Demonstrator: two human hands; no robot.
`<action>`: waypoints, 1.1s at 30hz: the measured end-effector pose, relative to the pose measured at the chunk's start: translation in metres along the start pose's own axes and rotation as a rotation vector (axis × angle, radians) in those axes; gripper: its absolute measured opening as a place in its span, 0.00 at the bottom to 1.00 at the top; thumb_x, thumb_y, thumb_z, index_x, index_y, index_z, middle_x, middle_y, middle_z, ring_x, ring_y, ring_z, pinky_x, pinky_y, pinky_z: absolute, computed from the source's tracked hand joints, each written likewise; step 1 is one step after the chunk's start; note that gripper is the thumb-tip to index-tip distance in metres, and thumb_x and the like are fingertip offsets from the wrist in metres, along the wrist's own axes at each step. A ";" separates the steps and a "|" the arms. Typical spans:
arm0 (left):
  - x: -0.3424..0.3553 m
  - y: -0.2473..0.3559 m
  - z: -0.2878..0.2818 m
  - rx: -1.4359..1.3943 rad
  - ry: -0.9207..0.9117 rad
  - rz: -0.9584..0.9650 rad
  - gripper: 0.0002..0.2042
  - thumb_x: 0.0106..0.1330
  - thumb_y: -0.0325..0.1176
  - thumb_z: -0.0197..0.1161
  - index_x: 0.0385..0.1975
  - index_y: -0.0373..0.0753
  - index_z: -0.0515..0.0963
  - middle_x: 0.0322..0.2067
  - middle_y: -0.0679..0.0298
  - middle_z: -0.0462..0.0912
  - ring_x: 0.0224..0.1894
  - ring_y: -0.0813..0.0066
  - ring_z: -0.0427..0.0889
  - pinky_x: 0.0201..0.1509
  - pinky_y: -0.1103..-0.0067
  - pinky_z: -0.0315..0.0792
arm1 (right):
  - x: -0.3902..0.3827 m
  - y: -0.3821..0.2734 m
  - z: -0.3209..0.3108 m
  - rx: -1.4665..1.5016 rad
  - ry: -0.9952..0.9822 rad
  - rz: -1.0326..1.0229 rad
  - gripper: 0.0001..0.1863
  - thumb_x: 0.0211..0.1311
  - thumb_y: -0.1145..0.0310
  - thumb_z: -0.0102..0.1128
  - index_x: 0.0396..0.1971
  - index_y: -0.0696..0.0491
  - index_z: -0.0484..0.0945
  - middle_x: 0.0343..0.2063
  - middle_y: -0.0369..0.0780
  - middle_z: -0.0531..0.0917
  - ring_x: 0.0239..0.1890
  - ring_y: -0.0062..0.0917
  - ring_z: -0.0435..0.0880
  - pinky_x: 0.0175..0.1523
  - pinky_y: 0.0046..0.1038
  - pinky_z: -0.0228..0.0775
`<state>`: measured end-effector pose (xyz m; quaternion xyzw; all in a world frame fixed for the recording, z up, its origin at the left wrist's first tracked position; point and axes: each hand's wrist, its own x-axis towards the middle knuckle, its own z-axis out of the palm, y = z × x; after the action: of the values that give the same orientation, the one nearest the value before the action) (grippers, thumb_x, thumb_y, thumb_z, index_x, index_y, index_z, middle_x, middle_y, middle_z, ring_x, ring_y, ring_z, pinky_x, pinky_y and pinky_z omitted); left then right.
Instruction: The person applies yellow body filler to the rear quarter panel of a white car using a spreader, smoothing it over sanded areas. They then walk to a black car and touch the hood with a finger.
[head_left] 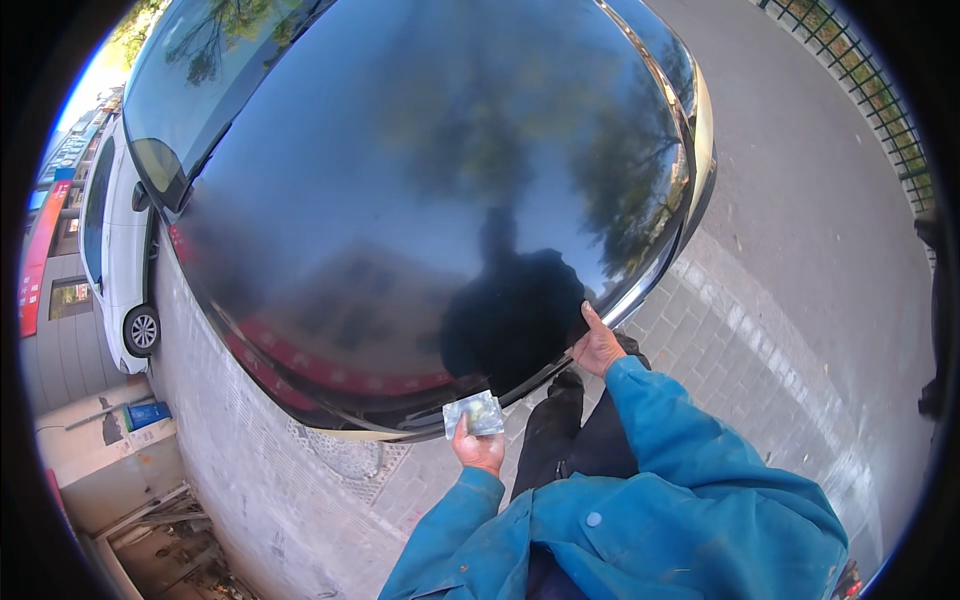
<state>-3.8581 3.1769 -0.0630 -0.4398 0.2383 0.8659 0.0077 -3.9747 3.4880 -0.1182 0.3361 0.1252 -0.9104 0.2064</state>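
Note:
In front of me stretches the glossy dark car hood [400, 230], mirroring trees, buildings and a dark figure. My left hand [480, 453] is closed on a small, flat, pale grey-green square piece [474, 413] with a mottled surface; its thumb lies on top. Whether that piece is a folded cloth or a packet I cannot tell. It sits at the hood's near edge, overlapping it in view. At the hood's edge farther right, my right hand [598, 347] has its thumb against the rim, and its other fingers are mostly hidden.
A white car [122, 270] stands at the left, beside a building with a red sign [43, 258]. Below it lies a blue box-like object [147, 415] near an open pit with debris [170, 545]. Grey paving surrounds the car, and a green fence [870, 85] runs far right.

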 end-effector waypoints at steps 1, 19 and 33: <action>0.000 0.000 0.003 -0.006 0.005 -0.005 0.17 0.80 0.37 0.58 0.62 0.40 0.81 0.59 0.57 0.88 0.63 0.51 0.86 0.75 0.51 0.74 | 0.001 -0.001 -0.004 -0.003 -0.001 0.008 0.36 0.73 0.45 0.74 0.72 0.49 0.77 0.69 0.37 0.85 0.72 0.36 0.81 0.77 0.51 0.67; -0.008 -0.004 0.017 -0.001 0.058 0.051 0.15 0.79 0.36 0.60 0.60 0.42 0.82 0.56 0.58 0.89 0.61 0.52 0.87 0.73 0.51 0.76 | -0.006 0.013 0.021 0.308 -0.009 -0.211 0.24 0.66 0.68 0.80 0.61 0.52 0.86 0.61 0.34 0.90 0.70 0.31 0.83 0.83 0.40 0.65; -0.008 -0.009 0.018 -0.067 0.068 0.065 0.14 0.80 0.35 0.59 0.59 0.40 0.82 0.55 0.58 0.90 0.59 0.52 0.88 0.70 0.56 0.78 | -0.008 0.007 0.016 0.224 -0.051 -0.105 0.25 0.67 0.64 0.80 0.62 0.53 0.84 0.64 0.35 0.88 0.72 0.34 0.81 0.83 0.44 0.63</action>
<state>-3.8649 3.1944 -0.0513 -0.4609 0.2237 0.8577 -0.0433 -3.9746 3.4781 -0.1020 0.3268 0.0348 -0.9364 0.1229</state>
